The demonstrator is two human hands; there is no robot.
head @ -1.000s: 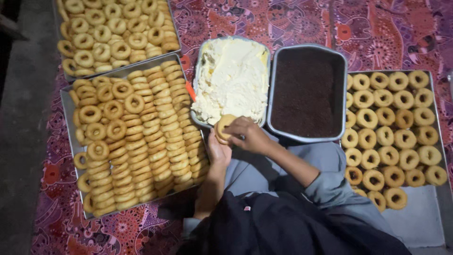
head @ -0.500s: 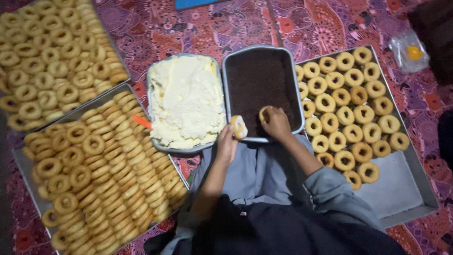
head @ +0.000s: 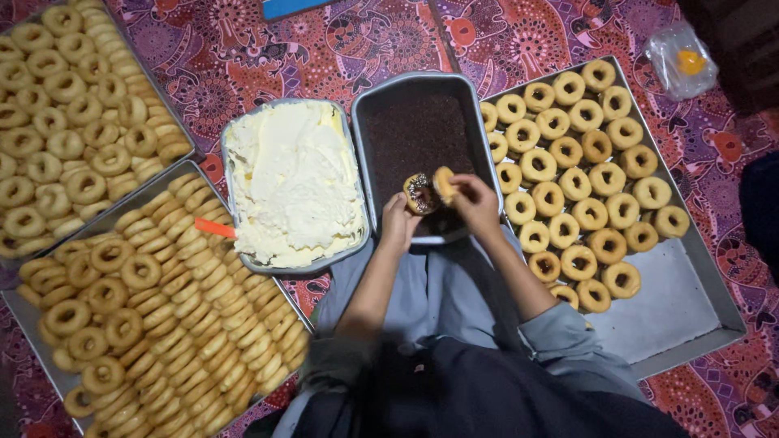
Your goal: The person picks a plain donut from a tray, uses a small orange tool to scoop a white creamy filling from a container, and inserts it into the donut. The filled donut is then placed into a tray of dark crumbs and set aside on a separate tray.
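My left hand (head: 398,223) holds a doughnut half (head: 420,193) whose face is coated with dark chocolate sprinkles. My right hand (head: 475,203) holds the other, plain half (head: 444,183) right beside it. Both hands hover over the near end of a grey tin of chocolate sprinkles (head: 418,138). To its left stands a tin of pale cream (head: 292,182) with an orange spatula handle (head: 214,229) sticking out at its left edge.
A tray (head: 682,300) at the right carries rows of filled doughnuts (head: 584,170). Two trays at the left, near (head: 16,304) and far (head: 65,122), are packed with plain doughnuts. A small plastic bag (head: 680,57) lies at the top right on the patterned red mat (head: 308,49).
The doughnut was split: one half went face down into the sprinkles tin, and now both hands hold the halves together above it. The camera view also shifted left.
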